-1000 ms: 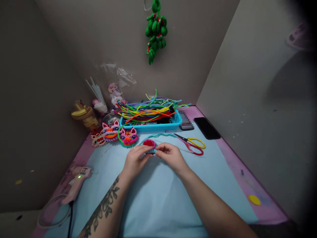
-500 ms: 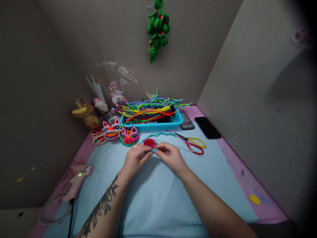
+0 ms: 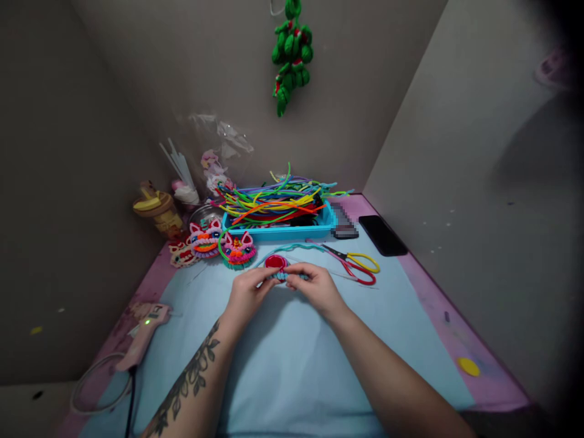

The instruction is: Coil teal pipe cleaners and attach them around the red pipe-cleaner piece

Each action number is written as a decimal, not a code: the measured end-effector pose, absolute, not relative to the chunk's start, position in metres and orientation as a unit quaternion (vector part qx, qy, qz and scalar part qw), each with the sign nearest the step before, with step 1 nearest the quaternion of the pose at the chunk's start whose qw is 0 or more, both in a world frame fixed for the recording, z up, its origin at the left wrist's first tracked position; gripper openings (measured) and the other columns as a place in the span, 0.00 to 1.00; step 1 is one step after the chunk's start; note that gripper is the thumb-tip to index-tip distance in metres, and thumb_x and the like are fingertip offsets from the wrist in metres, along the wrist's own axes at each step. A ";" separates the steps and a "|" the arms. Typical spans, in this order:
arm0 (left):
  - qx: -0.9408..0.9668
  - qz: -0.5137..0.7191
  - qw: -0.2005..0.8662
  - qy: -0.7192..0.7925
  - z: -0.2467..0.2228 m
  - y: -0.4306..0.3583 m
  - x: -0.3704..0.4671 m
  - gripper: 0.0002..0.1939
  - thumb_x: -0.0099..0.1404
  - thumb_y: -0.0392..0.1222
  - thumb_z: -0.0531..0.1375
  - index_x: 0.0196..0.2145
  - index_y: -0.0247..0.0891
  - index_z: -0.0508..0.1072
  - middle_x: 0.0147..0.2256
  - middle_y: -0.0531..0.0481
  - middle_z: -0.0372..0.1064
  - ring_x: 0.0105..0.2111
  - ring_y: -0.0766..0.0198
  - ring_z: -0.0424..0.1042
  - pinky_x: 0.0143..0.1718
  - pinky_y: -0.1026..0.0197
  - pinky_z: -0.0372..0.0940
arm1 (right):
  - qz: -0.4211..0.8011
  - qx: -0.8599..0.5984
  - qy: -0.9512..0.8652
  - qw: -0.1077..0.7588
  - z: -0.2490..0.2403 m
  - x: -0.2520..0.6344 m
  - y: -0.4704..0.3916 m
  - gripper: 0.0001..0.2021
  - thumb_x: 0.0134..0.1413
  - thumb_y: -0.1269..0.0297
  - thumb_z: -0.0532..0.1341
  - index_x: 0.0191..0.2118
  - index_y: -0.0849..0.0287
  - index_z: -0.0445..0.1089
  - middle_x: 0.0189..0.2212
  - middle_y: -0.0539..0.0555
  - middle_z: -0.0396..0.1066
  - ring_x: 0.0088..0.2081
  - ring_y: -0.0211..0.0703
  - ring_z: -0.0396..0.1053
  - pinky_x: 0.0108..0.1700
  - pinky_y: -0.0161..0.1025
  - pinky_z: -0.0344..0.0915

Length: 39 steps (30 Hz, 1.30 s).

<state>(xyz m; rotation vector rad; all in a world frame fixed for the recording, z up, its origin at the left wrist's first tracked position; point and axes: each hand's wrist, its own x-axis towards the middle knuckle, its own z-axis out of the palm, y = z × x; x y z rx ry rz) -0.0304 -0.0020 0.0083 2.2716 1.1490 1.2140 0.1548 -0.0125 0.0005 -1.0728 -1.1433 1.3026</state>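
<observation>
Between my hands is a small craft piece (image 3: 275, 262) with a red and pink round part and a twisted light-blue strip (image 3: 281, 276) along its near side. My left hand (image 3: 249, 290) pinches the strip's left part. My right hand (image 3: 316, 288) pinches it on the right, fingertips close to the left ones. Light-blue pipe cleaners (image 3: 292, 246) curve over the cloth behind the piece. To the right lie scissors (image 3: 360, 266) with one yellow and one red handle. Colourful finished faces (image 3: 238, 250) stand to the left behind my hands.
A blue tray (image 3: 283, 232) heaped with pipe cleaners stands at the back. A black phone (image 3: 382, 235) lies right. At left is a pink glue gun (image 3: 145, 337) with a lit green light and a cable. A yellow disc (image 3: 468, 367) lies near the right edge.
My fingertips have shifted slightly, and more of the light-blue strip shows between and beside them. The other objects have stayed in place.
</observation>
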 end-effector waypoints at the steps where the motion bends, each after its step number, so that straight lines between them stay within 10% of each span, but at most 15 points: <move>1: 0.789 0.422 0.171 0.413 0.008 -0.002 -0.031 0.09 0.60 0.38 0.62 0.40 0.38 0.77 0.33 0.48 0.78 0.31 0.63 0.76 0.34 0.65 0.69 | 0.536 -0.454 -0.483 0.523 0.000 0.155 -0.013 0.10 0.42 0.62 0.67 0.33 0.59 0.76 0.25 0.51 0.73 0.26 0.39 0.69 0.32 0.38 0.68; 7: 0.759 0.378 0.261 0.461 0.005 0.000 -0.032 0.11 0.61 0.42 0.61 0.40 0.38 0.78 0.36 0.47 0.78 0.32 0.61 0.77 0.33 0.64 0.70 | 0.427 -0.446 -0.558 0.555 0.000 0.157 -0.012 0.04 0.44 0.66 0.65 0.29 0.57 0.76 0.31 0.54 0.75 0.35 0.43 0.71 0.39 0.40 0.68; 20: 0.839 0.299 -0.010 0.454 0.004 0.011 -0.051 0.10 0.66 0.40 0.55 0.41 0.39 0.76 0.37 0.45 0.76 0.36 0.59 0.73 0.38 0.59 0.65 | 0.413 -0.475 -0.564 0.534 -0.017 0.150 -0.010 0.09 0.48 0.67 0.60 0.39 0.57 0.66 0.36 0.53 0.69 0.37 0.41 0.69 0.37 0.37 0.66; 39: 0.832 0.327 0.021 0.448 -0.019 0.038 -0.041 0.11 0.67 0.37 0.53 0.40 0.39 0.75 0.39 0.45 0.72 0.41 0.58 0.67 0.43 0.56 0.62 | 0.153 -0.460 -0.754 0.442 -0.032 0.145 -0.005 0.19 0.56 0.75 0.52 0.46 0.50 0.74 0.46 0.56 0.69 0.49 0.49 0.64 0.52 0.51 0.63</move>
